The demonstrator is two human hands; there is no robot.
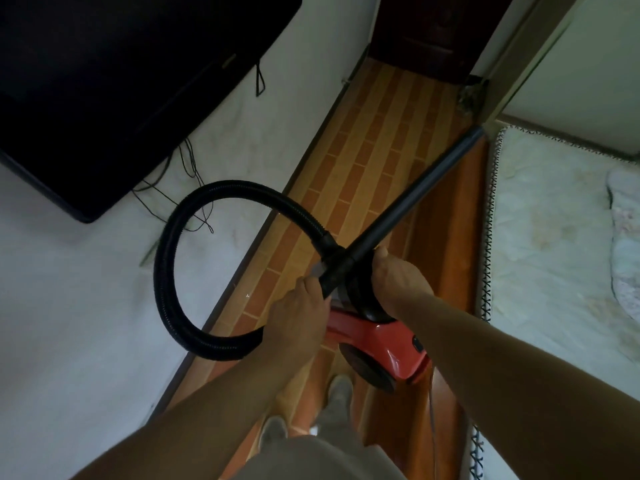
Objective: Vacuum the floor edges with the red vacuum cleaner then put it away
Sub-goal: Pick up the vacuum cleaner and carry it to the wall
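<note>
A: Where is the red vacuum cleaner (377,344) sitting?
B: It's hanging just beside the bed (554,220), over the floor (363,150) strip running along it. The right hand (398,278) is curling round its black top, carrying it I think.
A: And the left hand (298,313)?
B: It's closing round the wand's (415,199) lower end, where the hose (166,258) is looping away from the bed.
A: Which way is the wand going?
B: Its long axis is running diagonally, with the tip (476,133) pointing at the bed's far corner (touching or not, can't tell).
A: How to do this step well?
B: I'd be keeping the tip low, tracking the bed's edge slowly and holding the loop clear of the feet.
</note>
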